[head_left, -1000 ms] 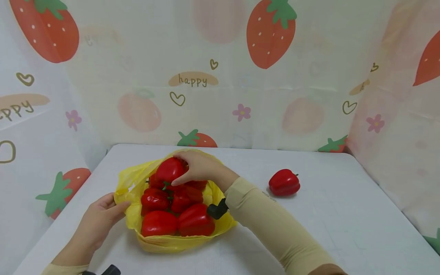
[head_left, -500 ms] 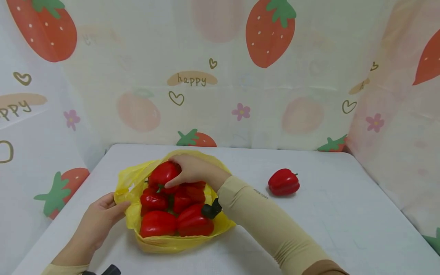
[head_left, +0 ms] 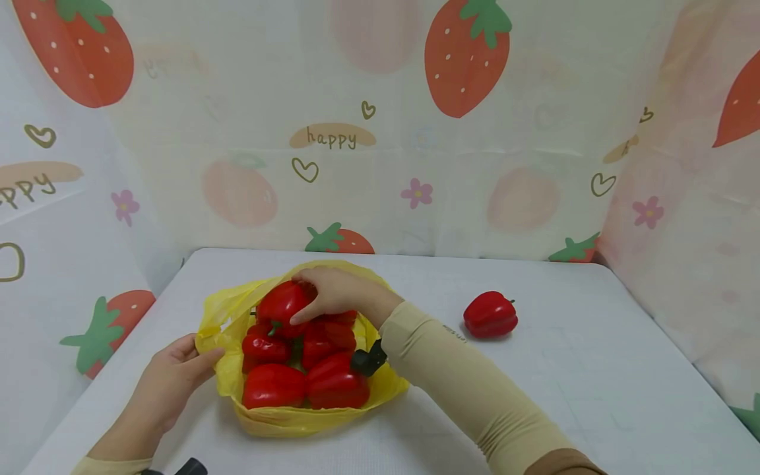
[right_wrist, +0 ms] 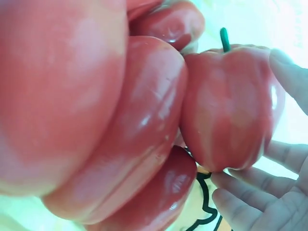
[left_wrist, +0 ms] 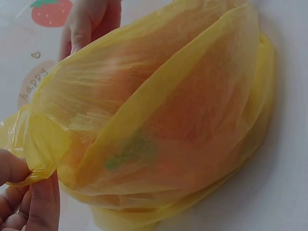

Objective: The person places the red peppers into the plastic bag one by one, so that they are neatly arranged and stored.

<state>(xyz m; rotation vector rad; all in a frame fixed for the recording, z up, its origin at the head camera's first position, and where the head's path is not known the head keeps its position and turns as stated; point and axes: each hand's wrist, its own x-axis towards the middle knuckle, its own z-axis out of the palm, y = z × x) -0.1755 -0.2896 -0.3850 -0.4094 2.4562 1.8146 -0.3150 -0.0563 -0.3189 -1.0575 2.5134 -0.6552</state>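
Note:
A yellow plastic bag (head_left: 297,422) stands on the table with its mouth spread, full of several red bell peppers. My left hand (head_left: 169,379) pinches the bag's left rim between thumb and fingers; in the left wrist view the thumb and fingers (left_wrist: 41,197) hold the gathered plastic. Inside the bag's far part, my right hand (head_left: 335,290) holds a red bell pepper (head_left: 282,305), thumb on the near side and fingers on the far side. The right wrist view shows this pepper (right_wrist: 226,108) with its green stem, touching the neighbouring pepper (right_wrist: 144,115).
Another red bell pepper (head_left: 490,315) lies alone on the white table (head_left: 564,382), right of the bag. A strawberry-print curtain (head_left: 380,198) borders the table at the back and both sides. A black wrist mount (head_left: 369,359) on the right arm hangs over the bag's front peppers.
My right hand has lowered the red bell pepper leftward into the bag onto the others, then shifted very slightly back right. The left hand keeps its place on the rim.

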